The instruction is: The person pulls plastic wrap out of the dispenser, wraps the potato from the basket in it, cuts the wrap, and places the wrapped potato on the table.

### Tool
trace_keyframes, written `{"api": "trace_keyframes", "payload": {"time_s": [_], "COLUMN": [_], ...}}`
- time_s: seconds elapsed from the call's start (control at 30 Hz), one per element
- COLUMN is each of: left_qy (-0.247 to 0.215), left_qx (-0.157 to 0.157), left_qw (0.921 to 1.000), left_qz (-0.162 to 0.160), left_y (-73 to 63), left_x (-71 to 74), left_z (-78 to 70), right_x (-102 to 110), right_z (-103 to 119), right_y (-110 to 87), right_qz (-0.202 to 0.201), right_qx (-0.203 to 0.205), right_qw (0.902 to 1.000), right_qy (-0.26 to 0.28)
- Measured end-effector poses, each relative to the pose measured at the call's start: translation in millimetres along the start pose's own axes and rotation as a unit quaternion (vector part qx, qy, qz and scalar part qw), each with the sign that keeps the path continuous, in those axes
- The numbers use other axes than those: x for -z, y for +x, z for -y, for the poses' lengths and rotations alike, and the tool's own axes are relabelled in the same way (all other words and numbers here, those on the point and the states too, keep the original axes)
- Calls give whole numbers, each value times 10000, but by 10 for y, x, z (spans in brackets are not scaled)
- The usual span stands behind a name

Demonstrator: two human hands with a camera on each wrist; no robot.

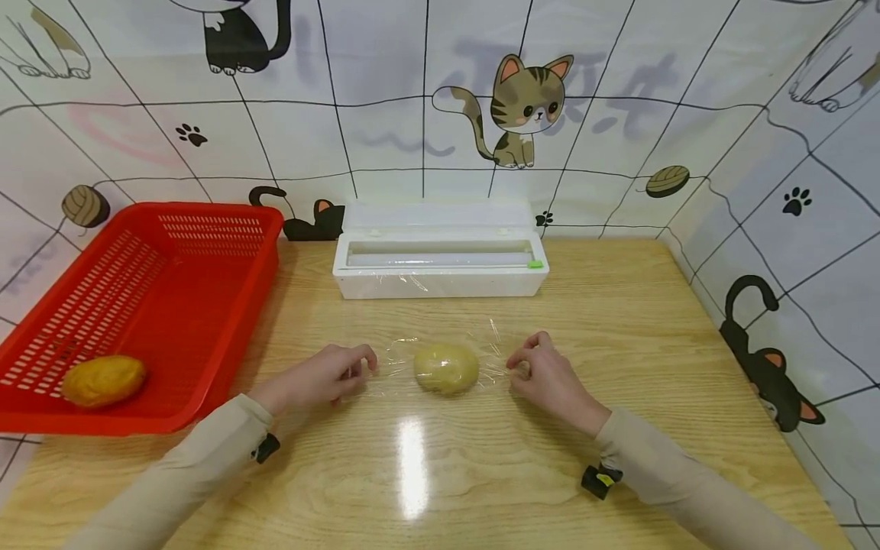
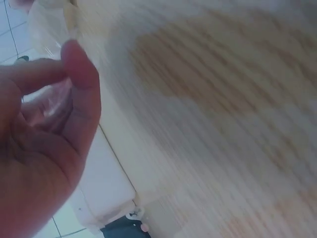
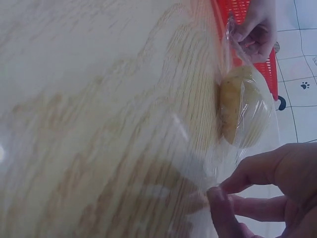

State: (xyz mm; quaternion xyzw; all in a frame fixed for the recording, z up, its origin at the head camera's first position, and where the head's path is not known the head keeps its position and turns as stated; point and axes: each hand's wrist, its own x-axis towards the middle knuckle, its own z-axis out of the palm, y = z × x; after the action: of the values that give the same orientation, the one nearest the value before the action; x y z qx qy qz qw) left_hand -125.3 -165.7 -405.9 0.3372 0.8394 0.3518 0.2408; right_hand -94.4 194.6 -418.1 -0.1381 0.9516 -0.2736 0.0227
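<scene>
A pale yellow potato (image 1: 446, 368) lies mid-table under clear cling film (image 1: 491, 359), which spreads out in creases to both sides of it. To its left, my left hand (image 1: 330, 374) pinches one side of the film between thumb and fingertip. On the opposite side, my right hand (image 1: 546, 382) pinches the film's other edge. From the right wrist, the film stretches over the potato (image 3: 242, 106) and runs to the right thumb and forefinger (image 3: 237, 183). The left wrist view is blurred and shows the left hand (image 2: 54, 119) with thumb and finger meeting.
Behind the potato stands a white cling film dispenser (image 1: 440, 286), lid raised, roll inside, a green cutter slider (image 1: 535, 264) at its right end. At left, a red plastic basket (image 1: 241, 328) holds another yellow potato (image 1: 103, 380). Cat-patterned covering (image 1: 385, 137) lines the back and right.
</scene>
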Motion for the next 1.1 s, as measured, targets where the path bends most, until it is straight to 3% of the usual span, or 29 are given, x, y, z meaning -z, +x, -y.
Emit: {"api": "trace_keyframes", "payload": {"time_s": [0.13,0.23,0.3,0.37,0.43,0.6,0.77,0.83,0.93,1.1], "left_qy": [276,806,1357,1987,2578,3551,4432,4779,5118,5371], "left_qx": [76,-169,-489,-611,-520,53,-171,-364,-568,-635], "left_qw": [9992,9946,9851,9701,9537,9247,8859,8651,8406,8221], "left_qz": [-289,-636,-938,-1255,-1460,-1373,-1358,-1479,-1679,-1781], "left_y": [5,18,23,22,23,47,77,81,73,49], "left_x": [-59,-123,-175,-221,-262,-315,-344,-354,-363,-358], "left_z": [-49,-66,-65,-73,-95,-173,-190,-185,-184,-193], "right_x": [2,-3,-12,-23,-36,-61,-60,-53,-43,-18], "right_z": [12,41,67,93,116,167,195,199,197,192], "right_y": [-23,-41,-53,-63,-72,-84,-93,-94,-88,-71], "right_qz": [49,117,138,141,116,105,36,-24,-53,112], "right_qx": [53,3,-45,-78,-95,-222,-211,-160,-114,-237], "right_qw": [9999,9999,9998,9998,9996,9978,9957,9950,9942,9947], "right_qy": [-90,-106,-110,-148,-249,-623,-900,-990,-1070,-992]}}
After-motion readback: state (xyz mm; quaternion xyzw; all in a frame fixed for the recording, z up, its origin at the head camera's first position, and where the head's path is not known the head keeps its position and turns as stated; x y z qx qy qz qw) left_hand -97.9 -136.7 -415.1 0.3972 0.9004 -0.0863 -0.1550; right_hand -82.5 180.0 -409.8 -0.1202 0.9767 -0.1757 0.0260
